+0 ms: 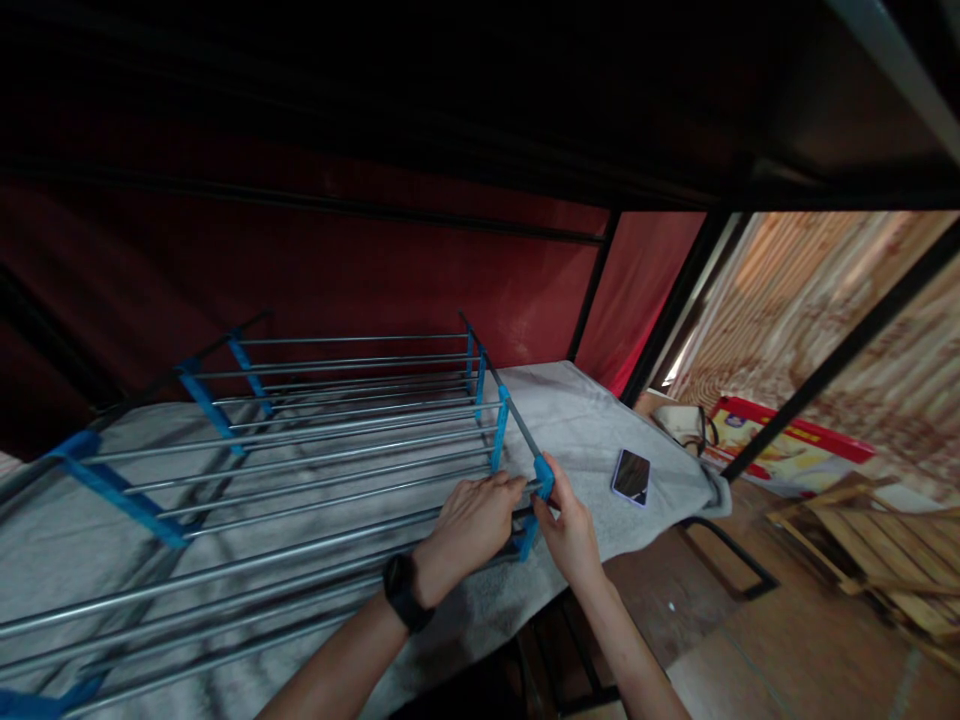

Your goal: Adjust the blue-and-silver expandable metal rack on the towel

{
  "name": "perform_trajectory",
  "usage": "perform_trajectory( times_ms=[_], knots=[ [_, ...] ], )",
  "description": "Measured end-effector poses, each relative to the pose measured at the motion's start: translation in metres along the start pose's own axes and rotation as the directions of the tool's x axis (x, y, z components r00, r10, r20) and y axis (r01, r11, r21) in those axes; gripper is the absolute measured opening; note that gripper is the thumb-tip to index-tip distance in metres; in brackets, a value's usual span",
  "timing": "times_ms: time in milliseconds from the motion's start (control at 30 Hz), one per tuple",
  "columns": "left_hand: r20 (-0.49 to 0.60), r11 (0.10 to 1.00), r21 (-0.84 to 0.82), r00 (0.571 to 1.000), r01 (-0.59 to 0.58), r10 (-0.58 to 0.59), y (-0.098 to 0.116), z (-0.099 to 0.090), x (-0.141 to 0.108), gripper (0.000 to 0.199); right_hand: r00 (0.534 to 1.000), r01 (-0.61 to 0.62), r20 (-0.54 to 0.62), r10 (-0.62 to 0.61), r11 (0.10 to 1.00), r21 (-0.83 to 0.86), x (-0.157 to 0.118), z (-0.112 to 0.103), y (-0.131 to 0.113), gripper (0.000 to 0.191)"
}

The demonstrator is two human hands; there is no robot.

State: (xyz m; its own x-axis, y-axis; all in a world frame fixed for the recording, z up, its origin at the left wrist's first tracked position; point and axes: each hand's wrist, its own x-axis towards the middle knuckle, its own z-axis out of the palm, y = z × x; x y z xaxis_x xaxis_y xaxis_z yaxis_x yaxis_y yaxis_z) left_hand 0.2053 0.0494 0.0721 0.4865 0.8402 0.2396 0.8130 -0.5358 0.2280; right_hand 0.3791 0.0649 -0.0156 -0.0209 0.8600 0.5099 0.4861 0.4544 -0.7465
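A metal rod rack (pixel 352 420) with blue plastic brackets lies across a grey cloth-covered bed. At its near right corner is a blue plastic connector (pixel 544 478), where a dark side tube meets the grey rods. My right hand (pixel 568 530) is closed round this connector, thumb in front and fingers behind. Just left of it, my left hand (pixel 480 515), with a black watch on the wrist, lies over the end of a rod, fingers bent towards the connector. Its fingertips are partly hidden against the joint. Another blue bracket (pixel 499 430) stands farther back along the same side.
On the grey cloth (pixel 592 420) to the right lies a phone (pixel 631 476). Black bunk frame posts (pixel 592 285) and a dark overhead deck enclose the space. Beyond the bed, a red and yellow box (pixel 787 445) and folded wooden slats (pixel 885 550) are on the floor.
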Motion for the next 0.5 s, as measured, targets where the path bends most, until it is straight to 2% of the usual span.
perform_trajectory(
  times_ms=[167, 267, 367, 500],
  knots=[
    [-0.037, 0.997, 0.075, 0.999, -0.019, 0.022, 0.002, 0.004, -0.001, 0.026, 0.999, -0.045, 0.028, 0.045, 0.999, -0.013, 0.000, -0.001, -0.001, 0.062],
    [-0.159, 0.979, 0.200, 0.985, -0.037, 0.070, 0.004, 0.007, -0.009, 0.034, 0.997, -0.065, 0.037, 0.066, 0.998, -0.025, -0.001, -0.002, -0.001, 0.063],
    [-0.239, 0.952, 0.306, 0.968, 0.008, 0.069, 0.000, 0.006, -0.021, 0.039, 0.997, -0.069, 0.031, 0.070, 0.997, -0.037, -0.002, -0.002, -0.002, 0.062],
    [-0.194, 0.944, 0.326, 0.981, 0.047, 0.018, -0.010, 0.005, -0.035, 0.023, 0.998, -0.067, 0.014, 0.067, 0.996, -0.060, -0.003, -0.003, -0.001, 0.062]
  ],
)
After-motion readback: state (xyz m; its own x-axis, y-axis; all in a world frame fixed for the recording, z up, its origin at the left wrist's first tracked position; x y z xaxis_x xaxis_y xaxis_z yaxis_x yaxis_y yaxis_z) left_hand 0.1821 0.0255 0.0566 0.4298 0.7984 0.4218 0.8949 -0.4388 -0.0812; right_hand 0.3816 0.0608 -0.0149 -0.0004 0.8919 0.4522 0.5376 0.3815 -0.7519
